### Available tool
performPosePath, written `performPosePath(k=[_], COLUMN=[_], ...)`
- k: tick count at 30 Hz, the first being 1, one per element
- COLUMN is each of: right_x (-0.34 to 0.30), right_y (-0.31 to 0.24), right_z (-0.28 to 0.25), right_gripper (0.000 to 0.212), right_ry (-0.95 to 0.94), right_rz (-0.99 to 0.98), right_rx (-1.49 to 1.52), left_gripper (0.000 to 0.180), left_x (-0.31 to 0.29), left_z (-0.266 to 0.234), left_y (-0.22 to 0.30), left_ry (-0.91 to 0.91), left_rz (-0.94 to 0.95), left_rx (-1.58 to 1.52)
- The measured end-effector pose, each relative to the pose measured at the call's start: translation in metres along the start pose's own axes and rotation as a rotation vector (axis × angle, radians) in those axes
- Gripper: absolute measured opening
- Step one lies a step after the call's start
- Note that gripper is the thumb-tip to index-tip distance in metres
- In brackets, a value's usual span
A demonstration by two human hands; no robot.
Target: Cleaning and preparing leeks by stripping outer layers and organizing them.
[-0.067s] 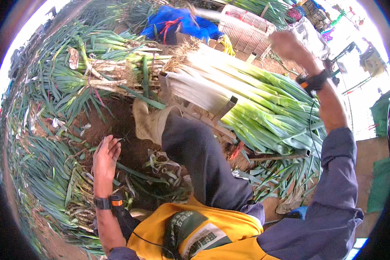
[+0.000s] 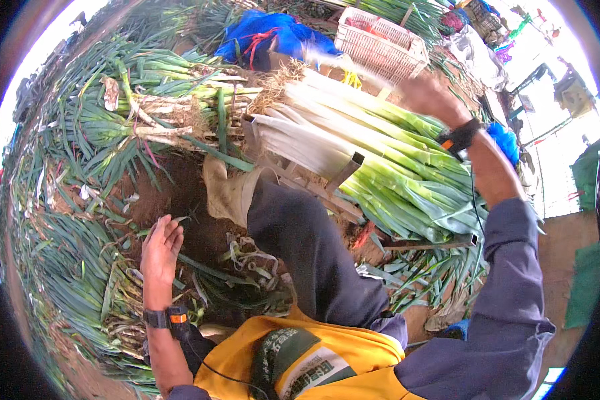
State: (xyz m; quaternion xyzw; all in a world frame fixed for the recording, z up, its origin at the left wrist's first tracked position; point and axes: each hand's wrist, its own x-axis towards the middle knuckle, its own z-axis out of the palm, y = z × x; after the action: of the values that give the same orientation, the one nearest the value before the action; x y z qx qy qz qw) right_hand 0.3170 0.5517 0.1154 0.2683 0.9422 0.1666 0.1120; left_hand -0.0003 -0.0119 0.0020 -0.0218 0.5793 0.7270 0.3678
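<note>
My right hand (image 2: 433,100), smeared by motion, is closed around a leek (image 2: 343,63), whose white stalk is a pale streak pointing left. Below it, a thick row of trimmed leeks (image 2: 380,140) lies on a metal rack (image 2: 343,173), white root ends to the left and green leaves to the right. My left hand (image 2: 161,250) hangs over the soil at the left, fingers stretched and slightly bent, holding nothing that I can see. A thin pale strip shows beside its fingertips.
Untrimmed leeks (image 2: 167,110) are heaped to the left, with a leafy pile (image 2: 67,267) nearer. Behind the rack are a blue net bag (image 2: 267,33) and a pale plastic crate (image 2: 380,43). Peeled scraps (image 2: 253,263) litter the ground by my leg (image 2: 307,247).
My right hand has moved down and slightly left with the leek, closer over the row on the rack. The left hand has sunk a little.
</note>
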Motion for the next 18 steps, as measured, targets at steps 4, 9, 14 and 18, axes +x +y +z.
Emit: performPosePath(k=[4, 9, 14, 18], right_x=[0.019, 0.016, 0.044, 0.055], right_y=[-0.002, -0.041, -0.049, 0.013], right_z=[0.080, 0.041, 0.084, 0.118], right_gripper=[0.026, 0.018, 0.025, 0.019], right_ry=[0.102, 0.097, 0.063, 0.166], right_rz=[-0.090, 0.001, -0.087, -0.485], right_rx=[0.151, 0.663, 0.468, 0.210], left_gripper=[0.030, 0.030, 0.029, 0.036], left_x=[0.003, -0.013, 0.002, -0.004], left_z=[0.023, 0.017, 0.022, 0.067], left_y=[-0.004, -0.001, -0.021, -0.001], left_ry=[0.019, 0.057, 0.053, -0.093], left_rz=[0.020, 0.037, -0.037, 0.051], left_rx=[-0.043, -0.050, -0.106, -0.108])
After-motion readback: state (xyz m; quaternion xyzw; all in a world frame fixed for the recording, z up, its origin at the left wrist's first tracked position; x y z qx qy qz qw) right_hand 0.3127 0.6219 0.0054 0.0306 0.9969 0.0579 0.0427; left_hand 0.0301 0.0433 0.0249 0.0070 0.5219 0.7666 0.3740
